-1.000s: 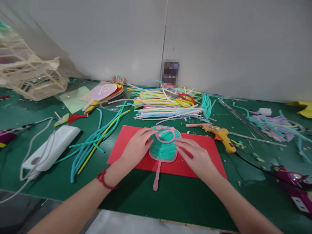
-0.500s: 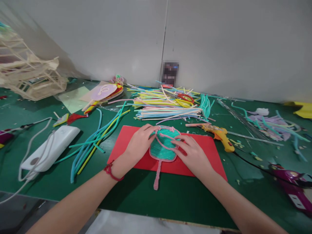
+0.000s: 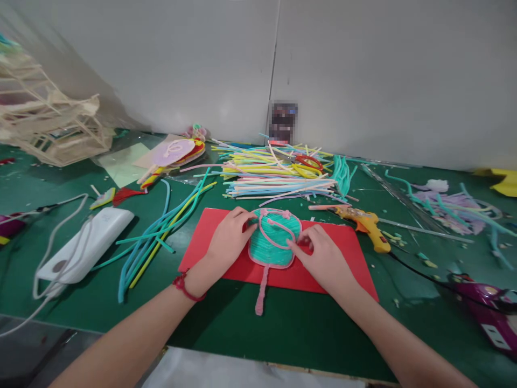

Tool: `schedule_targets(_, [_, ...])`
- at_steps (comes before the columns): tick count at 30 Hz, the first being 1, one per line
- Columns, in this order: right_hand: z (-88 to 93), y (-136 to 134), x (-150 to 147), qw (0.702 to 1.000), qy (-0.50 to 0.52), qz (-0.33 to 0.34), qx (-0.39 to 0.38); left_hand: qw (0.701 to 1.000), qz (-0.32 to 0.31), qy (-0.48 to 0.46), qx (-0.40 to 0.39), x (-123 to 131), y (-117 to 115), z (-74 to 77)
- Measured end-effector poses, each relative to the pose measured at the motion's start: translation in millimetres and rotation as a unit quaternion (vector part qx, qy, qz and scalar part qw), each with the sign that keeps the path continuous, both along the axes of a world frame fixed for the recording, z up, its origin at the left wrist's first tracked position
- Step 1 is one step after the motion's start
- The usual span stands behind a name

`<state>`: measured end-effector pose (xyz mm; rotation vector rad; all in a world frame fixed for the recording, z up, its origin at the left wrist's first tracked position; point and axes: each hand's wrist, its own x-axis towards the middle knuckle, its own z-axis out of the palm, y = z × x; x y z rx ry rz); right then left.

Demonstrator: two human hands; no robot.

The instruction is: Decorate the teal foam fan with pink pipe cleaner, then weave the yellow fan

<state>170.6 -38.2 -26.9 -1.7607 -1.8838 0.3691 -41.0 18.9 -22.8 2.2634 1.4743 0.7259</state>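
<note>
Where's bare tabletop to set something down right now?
The green table shows bare between the fan's handle and the right arm, with less room between the loose strips and left arm. Behind the red board, the strip pile and scissors crowd it; rightward, the glue gun does.

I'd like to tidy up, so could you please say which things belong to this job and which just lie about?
Job: teal fan, pink strip, red board; probably glue gun, coloured stems.
Seemingly lying about: white device, lilac fan, stick frame, purple scraps.
</note>
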Motion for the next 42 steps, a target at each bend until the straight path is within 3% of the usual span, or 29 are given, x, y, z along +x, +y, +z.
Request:
schedule_targets(13, [-3.9, 3, -6, 0.995, 0.077, -0.005, -0.067, 0.986, -0.006, 0.115, 0.118, 8, -19, -18.0])
schedule_targets(24, [0.9, 4, -6, 0.993, 0.096, 0.005, -0.065, 0.98, 0.007, 0.166, 0.112, 9, -24, -19.5])
schedule_targets(31, [-3.1, 5, -6, 0.993, 0.101, 0.007, -0.061, 0.966, -0.01, 0.228, 0.122, 12, -29, -12.3])
schedule_targets(39, [-3.0, 5, -5, 0.993, 0.104, 0.004, -0.053, 0.969, -0.018, 0.211, 0.129, 11, -27, -13.6])
schedule_targets(42, [-0.3, 6, -4, 0.993, 0.108, 0.002, -0.046, 0.966, -0.01, 0.187, 0.176, 9, -27, -15.0])
